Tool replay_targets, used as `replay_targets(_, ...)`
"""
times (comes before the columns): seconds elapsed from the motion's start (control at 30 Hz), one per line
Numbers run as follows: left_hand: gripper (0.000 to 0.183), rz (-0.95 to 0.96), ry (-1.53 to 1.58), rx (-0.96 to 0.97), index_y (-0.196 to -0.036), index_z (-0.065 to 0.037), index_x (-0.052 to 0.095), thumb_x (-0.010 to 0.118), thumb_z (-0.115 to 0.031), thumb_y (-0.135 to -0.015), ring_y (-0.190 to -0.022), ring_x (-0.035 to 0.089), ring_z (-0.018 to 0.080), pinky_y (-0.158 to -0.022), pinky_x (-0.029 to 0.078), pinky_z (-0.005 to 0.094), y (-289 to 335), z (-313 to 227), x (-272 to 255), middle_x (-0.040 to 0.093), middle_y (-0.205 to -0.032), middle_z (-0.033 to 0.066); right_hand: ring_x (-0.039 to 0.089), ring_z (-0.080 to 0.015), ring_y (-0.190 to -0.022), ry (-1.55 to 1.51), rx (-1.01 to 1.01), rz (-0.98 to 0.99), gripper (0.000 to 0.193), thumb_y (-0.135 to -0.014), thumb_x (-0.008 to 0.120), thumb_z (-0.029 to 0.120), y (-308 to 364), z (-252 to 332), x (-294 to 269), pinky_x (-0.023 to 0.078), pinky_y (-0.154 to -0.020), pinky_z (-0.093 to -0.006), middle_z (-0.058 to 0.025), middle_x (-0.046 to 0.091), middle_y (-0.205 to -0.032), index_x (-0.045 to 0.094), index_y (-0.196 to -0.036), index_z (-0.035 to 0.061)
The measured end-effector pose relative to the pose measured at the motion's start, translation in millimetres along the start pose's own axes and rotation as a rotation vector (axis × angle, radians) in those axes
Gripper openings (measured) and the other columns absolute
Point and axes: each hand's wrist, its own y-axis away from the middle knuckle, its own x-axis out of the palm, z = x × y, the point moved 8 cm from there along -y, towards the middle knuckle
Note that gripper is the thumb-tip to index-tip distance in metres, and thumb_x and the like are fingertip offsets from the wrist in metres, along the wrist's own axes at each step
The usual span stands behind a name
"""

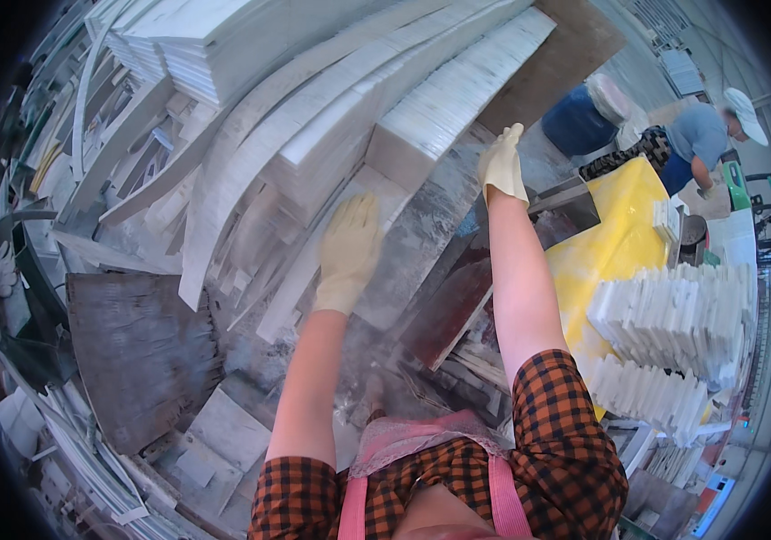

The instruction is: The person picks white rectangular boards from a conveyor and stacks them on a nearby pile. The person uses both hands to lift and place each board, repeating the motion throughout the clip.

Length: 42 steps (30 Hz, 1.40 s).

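Both my hands wear cream rubber gloves, and both arms reach forward. My left hand (349, 245), slightly blurred, is over the near end of a pale stone strip (300, 288), palm down with fingers stretched out; I cannot tell whether it touches. Farther right, my right hand (503, 168) is raised beside a grey, dusty work surface (444, 211). Its fingers point away from me, and nothing shows in them. Ahead, between and beyond the hands, lies a row of stacked white stone strips (462, 76). Long curved white strips (264, 193) lean left of my left hand.
Thick white slabs (210, 40) are stacked at far left. A dark curved board (138, 355) stands at lower left. To the right are yellow sheeting (615, 229), upright white tiles (673, 315) and a blue barrel (574, 121). A person in a white cap (700, 135) bends beyond.
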Motion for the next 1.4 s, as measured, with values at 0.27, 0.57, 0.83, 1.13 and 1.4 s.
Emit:
replay_targets(0.27,0.046,0.030,-0.075,0.005,-0.136,-0.005,0.060,0.058,-0.020,-0.092,-0.132,0.054,0.0301,-0.115,0.040,0.0423,1.5,-1.4,4.2,0.061,-0.141,0.0104,0.036,-0.0332,-0.147,0.758,-0.515,0.285,0.067,-0.109,0.031,0.052,-53.7,-26.7,49.7,0.030,-0.121,-0.0412,-0.0165,0.036,-0.162,0.031,-0.160,0.0082)
replay_targets(0.57,0.044,0.041,-0.071,-0.016,-0.137,-0.007,0.060,0.057,-0.020,-0.094,-0.134,0.052,0.0313,-0.116,0.040,0.0415,-1.2,-0.7,2.6,0.059,-0.143,0.0111,0.040,-0.0331,-0.146,0.742,-0.385,0.125,0.069,-0.100,0.058,0.039,42.3,48.6,20.2,0.034,-0.119,-0.0375,-0.0222,0.042,-0.157,0.041,-0.152,-0.0030)
replay_targets(0.83,0.045,-0.013,-0.041,0.012,-0.138,-0.006,0.060,0.054,-0.021,-0.096,-0.136,0.051,0.0294,-0.117,0.038,0.0419,3.2,1.9,6.1,0.059,-0.144,0.0116,0.058,-0.0230,-0.131,0.644,-0.275,0.346,0.040,-0.101,0.060,0.007,284.3,79.1,-122.5,0.041,-0.114,-0.0345,-0.0157,0.063,-0.140,0.058,-0.139,-0.0041)
replay_targets(1.13,0.041,0.055,-0.029,0.085,-0.131,-0.005,0.063,0.058,-0.016,-0.091,-0.131,0.054,0.0346,-0.112,0.043,0.0435,-13.0,15.8,21.3,0.062,-0.138,0.0161,0.058,-0.0244,-0.131,0.807,-0.344,-0.397,0.038,-0.109,0.047,0.020,469.6,169.6,-350.3,0.041,-0.113,-0.0357,-0.0146,0.065,-0.137,0.061,-0.135,-0.0044)
replay_targets(1.4,0.050,0.244,1.466,-0.333,-0.153,-0.008,0.043,0.043,-0.028,-0.107,-0.140,0.045,0.0205,-0.119,0.035,0.0378,50.0,-115.0,-49.3,0.053,-0.147,0.0108,0.060,-0.0245,-0.127,1.001,-0.260,-0.828,0.039,-0.108,0.049,0.024,610.2,176.0,-487.1,0.043,-0.110,-0.0359,-0.0161,0.066,-0.132,0.065,-0.131,-0.0033)
